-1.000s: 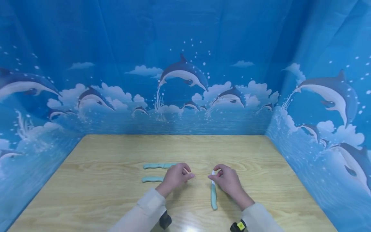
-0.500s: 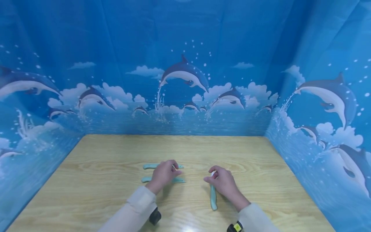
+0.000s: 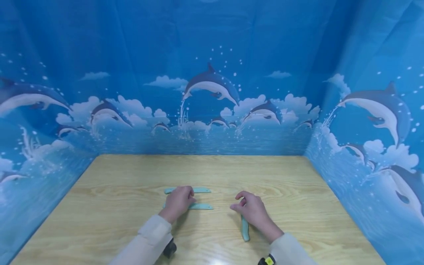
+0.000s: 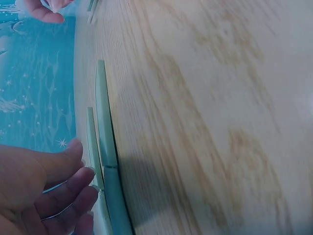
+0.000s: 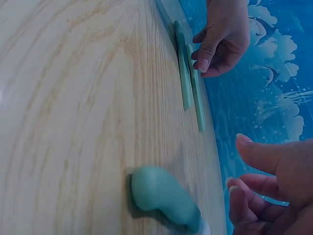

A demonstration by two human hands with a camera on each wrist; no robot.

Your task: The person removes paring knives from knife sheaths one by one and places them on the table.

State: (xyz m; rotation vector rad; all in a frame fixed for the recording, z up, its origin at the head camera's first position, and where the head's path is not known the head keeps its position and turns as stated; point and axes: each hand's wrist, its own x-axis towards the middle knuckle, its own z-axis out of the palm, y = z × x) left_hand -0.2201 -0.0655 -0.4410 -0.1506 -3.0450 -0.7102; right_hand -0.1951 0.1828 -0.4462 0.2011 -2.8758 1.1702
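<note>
Three mint knives (image 3: 201, 190) (image 3: 200, 207) (image 3: 245, 229), one perhaps white-bladed; both hands (image 3: 179, 201) (image 3: 252, 208) loosely curled, holding nothing.

pale cream sleeves (image 3: 144, 237), black wrist cameras (image 3: 170, 248), the right one yellow-marked.

A sheeted-off tabletop booth, seemingly a recording corner: blue dolphin-print sheeting (image 3: 212, 36) rises behind the wood-grain table (image 3: 132, 173) and along its left and right sides, hiding any room beyond. Over the table's near part, a black wrist camera (image 3: 170, 248) sits at a sleeve (image 3: 141, 241). Home, lab or office cannot be told.
</note>
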